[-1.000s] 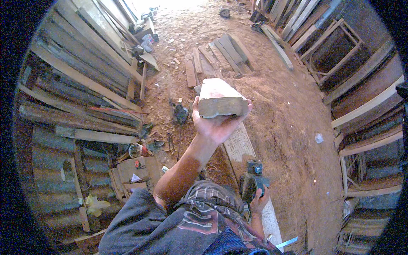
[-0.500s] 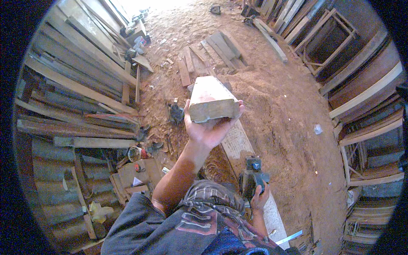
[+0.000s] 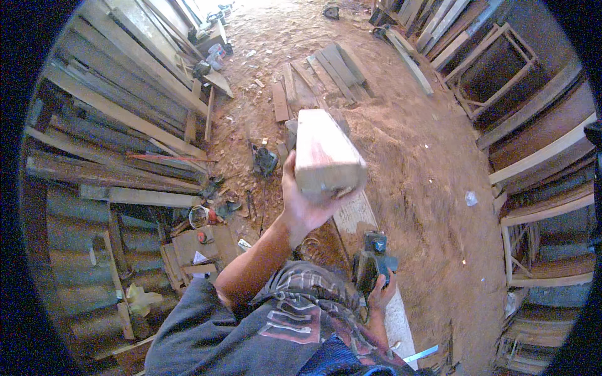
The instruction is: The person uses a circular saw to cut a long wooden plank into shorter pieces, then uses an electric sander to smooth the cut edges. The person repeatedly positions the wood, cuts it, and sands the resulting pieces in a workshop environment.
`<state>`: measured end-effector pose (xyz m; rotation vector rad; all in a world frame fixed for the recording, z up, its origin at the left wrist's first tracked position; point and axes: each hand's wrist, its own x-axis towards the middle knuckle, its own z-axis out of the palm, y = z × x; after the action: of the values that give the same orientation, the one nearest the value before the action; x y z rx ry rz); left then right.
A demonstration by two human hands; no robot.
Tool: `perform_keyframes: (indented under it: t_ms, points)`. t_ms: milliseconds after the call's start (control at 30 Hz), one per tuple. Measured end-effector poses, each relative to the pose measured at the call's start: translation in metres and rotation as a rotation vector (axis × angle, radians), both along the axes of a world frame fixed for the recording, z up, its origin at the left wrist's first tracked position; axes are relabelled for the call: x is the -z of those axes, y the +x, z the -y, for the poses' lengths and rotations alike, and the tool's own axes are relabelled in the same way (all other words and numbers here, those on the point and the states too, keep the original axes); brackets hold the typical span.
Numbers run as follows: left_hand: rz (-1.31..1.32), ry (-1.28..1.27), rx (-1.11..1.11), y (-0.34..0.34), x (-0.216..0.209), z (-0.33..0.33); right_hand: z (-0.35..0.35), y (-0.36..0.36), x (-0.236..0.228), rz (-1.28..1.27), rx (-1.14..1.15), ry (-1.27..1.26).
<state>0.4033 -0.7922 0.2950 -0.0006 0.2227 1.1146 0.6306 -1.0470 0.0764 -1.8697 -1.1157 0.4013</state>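
A pale, squared wooden block (image 3: 327,143) is up in the air in front of the person's chest, its blurred near end facing the body and its long top face running away. The left hand (image 3: 306,203) grasps it from below, palm turned up, thumb along the block's left side; the other fingers are mostly hidden. That arm reaches forward from the lower left, elbow bent out beside the grey shirt (image 3: 251,329), forearm slanting up to the wrist. Down by the person's right side, the right hand (image 3: 381,292) is curled on the rear of a dark handheld power tool (image 3: 374,262), its arm held low. Under the tool runs a long whitish plank (image 3: 400,323). Past the block, loose boards (image 3: 338,72) lie on the sawdust-strewn floor (image 3: 433,219), and timber (image 3: 119,125) is stacked along the left.
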Motion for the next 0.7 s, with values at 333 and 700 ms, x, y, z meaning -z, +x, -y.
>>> perform_keyframes:
  t_ms: [333,700]
  points:
    - [-0.466,-0.300,0.068,0.014,0.214,0.040,0.012,0.016,0.008,-0.105,-0.029,-0.267]
    - [-1.894,-0.029,0.073,0.067,0.246,0.011,0.061,0.045,-0.024,-0.152,-0.028,-0.236]
